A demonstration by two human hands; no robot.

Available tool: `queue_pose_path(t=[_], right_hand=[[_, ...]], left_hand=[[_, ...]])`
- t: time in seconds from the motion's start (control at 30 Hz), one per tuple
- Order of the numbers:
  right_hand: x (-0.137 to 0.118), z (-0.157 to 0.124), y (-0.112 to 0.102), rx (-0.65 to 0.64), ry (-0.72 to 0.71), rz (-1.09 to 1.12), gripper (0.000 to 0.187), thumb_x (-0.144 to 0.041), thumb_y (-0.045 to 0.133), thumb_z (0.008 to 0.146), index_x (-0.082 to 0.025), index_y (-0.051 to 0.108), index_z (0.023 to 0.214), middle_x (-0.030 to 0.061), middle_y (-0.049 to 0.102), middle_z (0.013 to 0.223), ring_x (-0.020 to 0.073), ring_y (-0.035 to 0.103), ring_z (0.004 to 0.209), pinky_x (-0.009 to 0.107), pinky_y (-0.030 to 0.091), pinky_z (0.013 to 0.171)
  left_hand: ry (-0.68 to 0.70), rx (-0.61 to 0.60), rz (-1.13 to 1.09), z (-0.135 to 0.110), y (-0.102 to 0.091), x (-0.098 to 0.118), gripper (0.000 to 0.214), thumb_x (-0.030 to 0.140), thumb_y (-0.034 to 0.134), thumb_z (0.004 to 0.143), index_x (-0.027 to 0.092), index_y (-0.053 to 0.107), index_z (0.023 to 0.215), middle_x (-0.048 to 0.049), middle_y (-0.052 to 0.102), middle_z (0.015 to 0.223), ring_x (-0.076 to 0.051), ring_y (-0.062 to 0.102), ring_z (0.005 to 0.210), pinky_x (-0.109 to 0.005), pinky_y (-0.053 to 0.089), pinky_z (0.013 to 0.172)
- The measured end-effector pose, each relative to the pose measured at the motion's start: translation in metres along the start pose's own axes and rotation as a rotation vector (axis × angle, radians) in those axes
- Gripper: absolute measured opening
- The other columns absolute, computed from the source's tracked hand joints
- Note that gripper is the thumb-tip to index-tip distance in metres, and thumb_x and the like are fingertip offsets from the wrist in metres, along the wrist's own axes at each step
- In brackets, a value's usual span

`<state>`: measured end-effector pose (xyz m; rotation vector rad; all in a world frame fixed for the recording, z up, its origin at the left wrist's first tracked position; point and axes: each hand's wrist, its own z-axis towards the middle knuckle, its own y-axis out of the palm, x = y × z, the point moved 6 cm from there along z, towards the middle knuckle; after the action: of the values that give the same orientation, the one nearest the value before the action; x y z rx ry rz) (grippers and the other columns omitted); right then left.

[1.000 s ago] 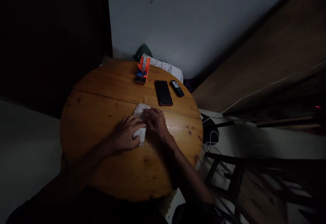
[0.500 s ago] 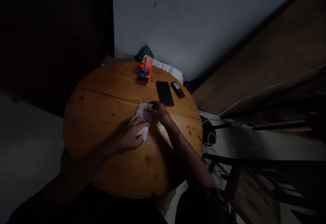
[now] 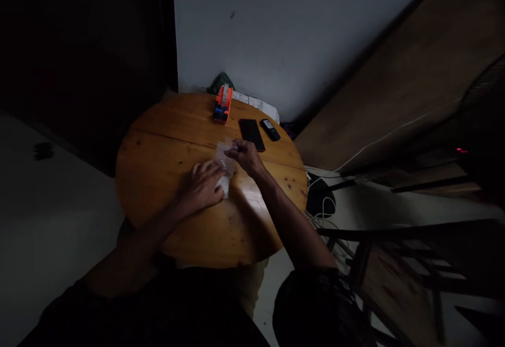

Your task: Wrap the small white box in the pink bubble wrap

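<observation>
Near the middle of the frame, on the round wooden counter (image 3: 165, 178), lies a small bubble-wrap packet (image 3: 224, 167), pale and crinkled, just below the plank seam that crosses the top. The left hand (image 3: 205, 185) lies over the packet's lower left part, fingers bent down on it, so its grip holds the packet against the wood. The right hand (image 3: 246, 155) comes in from the lower right and meets the packet's upper edge; its grip is narrow, thumb and fingertips seemingly pinched on a lifted flap of the wrap, though the dim light blurs the fingertips. The two hands sit close together, with the packet between and under them.

Toward the upper edge of the counter stand an orange tape dispenser (image 3: 222, 105), a black phone (image 3: 251, 134) lying flat just above the right hand, and a small dark handset (image 3: 270, 129) just beside it. Behind them white papers (image 3: 258, 106) and a green cloth (image 3: 220, 80) rest by the wall. White cables (image 3: 322, 211) trail on the floor right of the counter.
</observation>
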<state>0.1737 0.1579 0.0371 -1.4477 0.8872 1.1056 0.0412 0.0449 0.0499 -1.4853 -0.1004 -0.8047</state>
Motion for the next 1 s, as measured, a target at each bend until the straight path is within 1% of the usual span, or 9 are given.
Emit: queue_pose_path(t=[0.1, 0.23, 0.33, 0.43, 0.5, 0.6, 0.8, 0.9, 1.0], right_hand=[[-0.018, -0.017, 0.001, -0.007, -0.090, -0.075, 0.023, -0.030, 0.072, 0.063, -0.020, 0.050, 0.063, -0.0057, 0.044, 0.062, 0.0092, 0.040, 0.061, 0.024, 0.033, 0.058], [-0.032, -0.038, 0.006, -0.026, -0.169, -0.105, 0.018, -0.024, 0.068, 0.065, -0.019, 0.051, 0.064, -0.0053, 0.047, 0.066, 0.0096, 0.042, 0.064, 0.023, 0.033, 0.060], [-0.034, -0.053, 0.013, -0.074, -0.167, -0.149, 0.013, -0.020, 0.066, 0.067, -0.019, 0.053, 0.066, -0.0057, 0.048, 0.064, 0.0097, 0.044, 0.062, 0.023, 0.034, 0.059], [-0.035, -0.073, 0.020, -0.099, -0.172, -0.238, 0.005, -0.016, 0.062, 0.071, -0.019, 0.059, 0.071, -0.0048, 0.054, 0.064, 0.0114, 0.050, 0.062, 0.023, 0.037, 0.060], [-0.036, -0.088, 0.024, -0.076, -0.213, -0.328, 0.007, -0.013, 0.061, 0.073, -0.019, 0.064, 0.076, -0.0026, 0.062, 0.070, 0.0142, 0.057, 0.068, 0.025, 0.041, 0.065], [-0.036, -0.110, 0.029, -0.021, -0.266, -0.457, 0.014, -0.011, 0.061, 0.075, -0.020, 0.068, 0.082, 0.0011, 0.069, 0.080, 0.0181, 0.063, 0.076, 0.028, 0.046, 0.072], [-0.028, -0.132, 0.037, 0.052, -0.332, -0.572, 0.021, -0.011, 0.058, 0.081, -0.022, 0.071, 0.092, 0.0063, 0.073, 0.097, 0.0224, 0.068, 0.088, 0.032, 0.051, 0.081], [-0.022, -0.135, 0.039, 0.041, -0.392, -0.558, 0.023, -0.009, 0.055, 0.082, -0.023, 0.070, 0.094, 0.0070, 0.073, 0.102, 0.0223, 0.068, 0.094, 0.032, 0.052, 0.086], [-0.013, -0.137, 0.038, 0.019, -0.444, -0.510, 0.022, -0.011, 0.057, 0.083, -0.023, 0.069, 0.098, 0.0084, 0.073, 0.112, 0.0224, 0.068, 0.105, 0.035, 0.053, 0.094]], left_hand=[[-0.019, 0.063, 0.037, -0.004, -0.001, 0.000, 0.042, 0.018, 0.059, 0.079, 0.024, 0.068, 0.119, -0.0089, 0.065, 0.130, -0.033, 0.047, 0.129, -0.051, 0.035, 0.111], [-0.154, 0.168, 0.082, -0.012, -0.003, -0.005, 0.041, 0.026, 0.064, 0.079, 0.020, 0.064, 0.119, -0.0142, 0.062, 0.122, -0.036, 0.051, 0.120, -0.050, 0.041, 0.104], [-0.242, 0.277, 0.030, -0.018, -0.006, -0.011, 0.045, 0.029, 0.068, 0.077, 0.019, 0.059, 0.120, -0.0138, 0.060, 0.121, -0.036, 0.053, 0.120, -0.050, 0.043, 0.104], [-0.288, 0.347, -0.073, -0.022, -0.004, -0.020, 0.058, 0.031, 0.071, 0.076, 0.018, 0.052, 0.129, -0.0147, 0.058, 0.125, -0.035, 0.054, 0.123, -0.049, 0.044, 0.106], [-0.293, 0.360, -0.133, -0.024, -0.003, -0.025, 0.072, 0.030, 0.070, 0.076, 0.017, 0.044, 0.142, -0.0159, 0.056, 0.131, -0.034, 0.054, 0.125, -0.049, 0.046, 0.106], [-0.232, 0.308, -0.152, -0.023, 0.001, -0.028, 0.075, 0.025, 0.066, 0.078, 0.021, 0.043, 0.149, -0.0146, 0.054, 0.138, -0.033, 0.054, 0.129, -0.046, 0.046, 0.109], [-0.061, 0.171, -0.207, -0.017, 0.007, -0.035, 0.054, 0.015, 0.058, 0.077, 0.022, 0.065, 0.130, -0.0089, 0.055, 0.143, -0.027, 0.053, 0.134, -0.041, 0.043, 0.115], [0.018, 0.093, -0.252, -0.019, 0.004, -0.039, 0.055, 0.014, 0.055, 0.076, 0.016, 0.064, 0.130, -0.0117, 0.058, 0.141, -0.025, 0.054, 0.134, -0.040, 0.042, 0.117], [0.100, 0.021, -0.209, -0.027, 0.000, -0.038, 0.065, 0.017, 0.059, 0.074, 0.016, 0.058, 0.139, -0.0139, 0.048, 0.152, -0.028, 0.047, 0.142, -0.044, 0.035, 0.121]])
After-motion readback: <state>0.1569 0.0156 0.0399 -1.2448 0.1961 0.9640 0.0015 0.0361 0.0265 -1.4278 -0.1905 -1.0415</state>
